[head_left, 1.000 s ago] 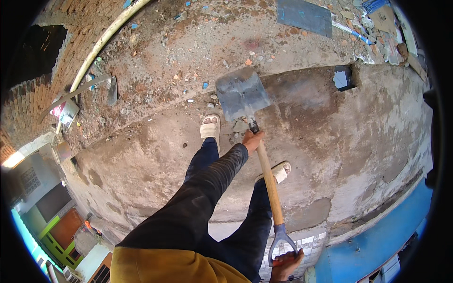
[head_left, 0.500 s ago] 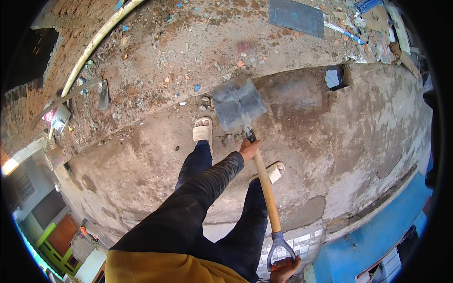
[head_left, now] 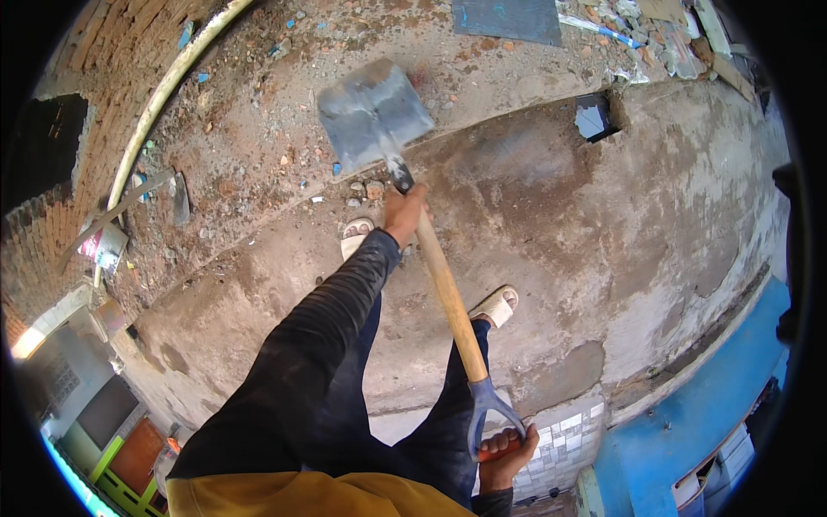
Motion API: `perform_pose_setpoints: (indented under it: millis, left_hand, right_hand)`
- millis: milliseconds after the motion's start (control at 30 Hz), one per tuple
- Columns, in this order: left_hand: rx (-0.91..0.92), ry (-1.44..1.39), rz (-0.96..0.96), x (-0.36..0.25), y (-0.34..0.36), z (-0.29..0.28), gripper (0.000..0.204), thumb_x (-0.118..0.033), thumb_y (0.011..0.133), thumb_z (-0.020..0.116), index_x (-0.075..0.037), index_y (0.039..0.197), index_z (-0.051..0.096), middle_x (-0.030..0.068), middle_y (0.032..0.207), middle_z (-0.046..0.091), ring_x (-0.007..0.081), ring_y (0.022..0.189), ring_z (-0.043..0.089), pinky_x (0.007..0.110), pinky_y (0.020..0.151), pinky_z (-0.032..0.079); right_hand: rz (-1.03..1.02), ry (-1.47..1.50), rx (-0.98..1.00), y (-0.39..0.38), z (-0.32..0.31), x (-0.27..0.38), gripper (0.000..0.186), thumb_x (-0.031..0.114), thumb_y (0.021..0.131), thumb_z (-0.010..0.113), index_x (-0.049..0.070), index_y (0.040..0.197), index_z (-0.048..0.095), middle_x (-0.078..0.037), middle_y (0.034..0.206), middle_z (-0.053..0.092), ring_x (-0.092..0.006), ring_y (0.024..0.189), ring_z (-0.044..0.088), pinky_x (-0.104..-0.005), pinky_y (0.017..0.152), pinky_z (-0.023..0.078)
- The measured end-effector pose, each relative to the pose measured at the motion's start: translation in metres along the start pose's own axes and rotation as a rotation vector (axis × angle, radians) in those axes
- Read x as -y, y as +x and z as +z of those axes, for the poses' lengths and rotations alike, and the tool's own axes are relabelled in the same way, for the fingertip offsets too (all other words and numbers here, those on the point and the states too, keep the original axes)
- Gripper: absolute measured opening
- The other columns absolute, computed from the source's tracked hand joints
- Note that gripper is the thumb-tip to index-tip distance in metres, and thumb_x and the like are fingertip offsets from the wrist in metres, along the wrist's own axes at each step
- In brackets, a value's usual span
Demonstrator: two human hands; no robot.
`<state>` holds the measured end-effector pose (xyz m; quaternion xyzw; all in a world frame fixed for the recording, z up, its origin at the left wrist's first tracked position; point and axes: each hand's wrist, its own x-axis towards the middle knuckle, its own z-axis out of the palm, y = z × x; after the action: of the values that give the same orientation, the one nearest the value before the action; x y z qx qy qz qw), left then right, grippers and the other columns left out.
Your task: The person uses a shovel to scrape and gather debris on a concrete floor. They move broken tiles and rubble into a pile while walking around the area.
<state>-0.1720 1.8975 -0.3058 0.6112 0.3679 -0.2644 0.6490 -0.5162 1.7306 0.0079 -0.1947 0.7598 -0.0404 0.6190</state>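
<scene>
A square-bladed shovel (head_left: 450,297) with a wooden shaft stretches away from me. My left hand (head_left: 403,214) is wrapped round the shaft just behind the metal blade. At the near end, my right hand (head_left: 506,457) grips the orange crossbar of the grey D-shaped handle. The grey blade (head_left: 372,114) is over the rubble-strewn dirt (head_left: 276,164), past the edge of the concrete floor; no heap of material shows on it. Whether the blade touches the ground I cannot tell. Several small stones (head_left: 374,189) lie beside the blade's neck, near my left foot.
A square hole (head_left: 594,118) opens in the concrete at right. A flat dark sheet (head_left: 508,21) and broken debris (head_left: 668,43) lie at the far side. To the left are a pale curved pipe (head_left: 159,95), a hoe-like tool (head_left: 179,198) and a metal can (head_left: 110,247).
The shovel has moved forward and to the left, its blade passing from the concrete edge onto the rubble. Both hands have travelled with it, keeping their grip.
</scene>
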Motion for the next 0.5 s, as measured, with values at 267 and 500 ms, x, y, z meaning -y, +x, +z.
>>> perform_pose_setpoints:
  millis: [267,500]
  left_hand:
    - [0.157,0.323,-0.047,0.073,0.010,0.087,0.039,-0.029,0.091,0.069,0.005,0.104,0.054,0.0145,0.087,0.063,0.0269,0.072,0.066,0.044,0.065,0.056]
    - [-0.071,0.033,0.078,-0.053,-0.005,-0.036,0.032,-0.026,0.090,0.065,0.005,0.094,0.059,0.0131,0.079,0.064,0.0241,0.064,0.066,0.039,0.060,0.057]
  right_hand:
    - [-0.147,-0.140,-0.170,0.016,-0.013,0.051,0.052,0.060,0.093,0.050,0.016,0.067,0.040,0.003,0.052,0.031,-0.0144,0.045,0.035,-0.0323,0.046,0.036]
    - [-0.026,-0.140,0.332,0.054,0.011,0.029,0.043,0.048,0.096,0.053,0.012,0.073,0.045,-0.002,0.057,0.040,-0.0176,0.051,0.042,-0.0357,0.057,0.042]
